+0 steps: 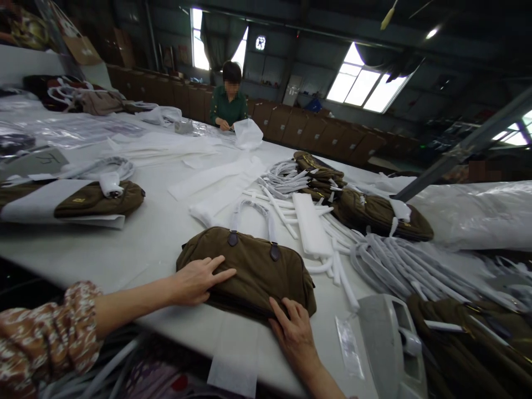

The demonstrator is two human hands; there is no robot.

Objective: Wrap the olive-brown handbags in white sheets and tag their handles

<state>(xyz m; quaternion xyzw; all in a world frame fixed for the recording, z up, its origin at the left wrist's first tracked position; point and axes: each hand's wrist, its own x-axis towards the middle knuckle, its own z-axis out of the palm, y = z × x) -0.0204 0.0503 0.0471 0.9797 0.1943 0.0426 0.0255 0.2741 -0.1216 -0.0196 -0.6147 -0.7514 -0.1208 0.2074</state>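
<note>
An olive-brown handbag [253, 271] lies on the white table in front of me, its wrapped handles [251, 208] standing up at the far side. Two dark leather tabs join the handles to the bag. My left hand [198, 281] rests on the bag's left part with fingers spread. On the lower right edge, my right hand [293, 332] presses with its fingers stretched over the fabric. From under the bag a white paper sheet [235, 354] hangs over the table's near edge.
White foam tubes [332, 255] and a flat white block [311, 224] lie right of the bag. A grey tape dispenser [388, 338] stands at the near right. More brown bags [382, 213] and wrapped handles surround these. Across the table, a person [230, 102] handles white sheeting.
</note>
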